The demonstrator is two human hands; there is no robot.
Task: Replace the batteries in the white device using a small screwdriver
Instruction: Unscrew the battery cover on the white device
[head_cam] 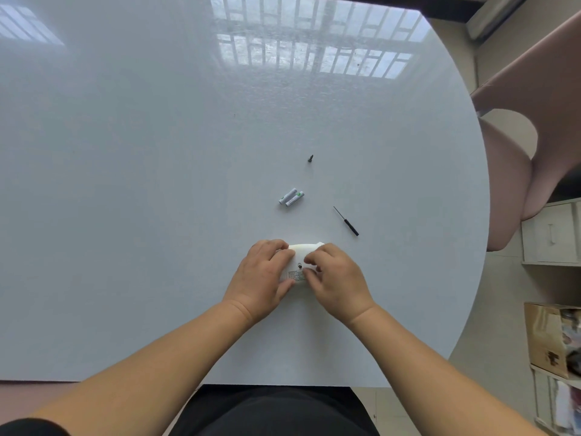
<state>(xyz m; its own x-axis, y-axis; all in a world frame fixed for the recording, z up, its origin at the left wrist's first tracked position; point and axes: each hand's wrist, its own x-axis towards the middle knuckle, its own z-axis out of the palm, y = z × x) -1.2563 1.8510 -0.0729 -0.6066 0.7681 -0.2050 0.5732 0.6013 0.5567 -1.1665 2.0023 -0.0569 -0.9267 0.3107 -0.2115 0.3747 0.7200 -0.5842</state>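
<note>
1. Two hands meet over the white device (301, 253), which lies on the white table (157, 184) near its front edge, right before the person.
2. The left hand (263, 272) grips the device's left side: the fingers curl over its top edge and the thumb presses along its near edge.
3. The right hand (334, 277) covers the device's right side, fingertips bent down onto its back beside a small dark hole and a printed label; whether they pinch anything is not clear.
4. Two white batteries (291, 197) with green markings lie side by side, touching, beyond the device.
5. A small black screwdriver (346, 221) lies on the table to the right of the batteries, apart from both hands.
6. A dark screw (310, 158) lies farther out, beyond the batteries.
7. A pink chair (522, 158) stands past the table's right edge.
</note>
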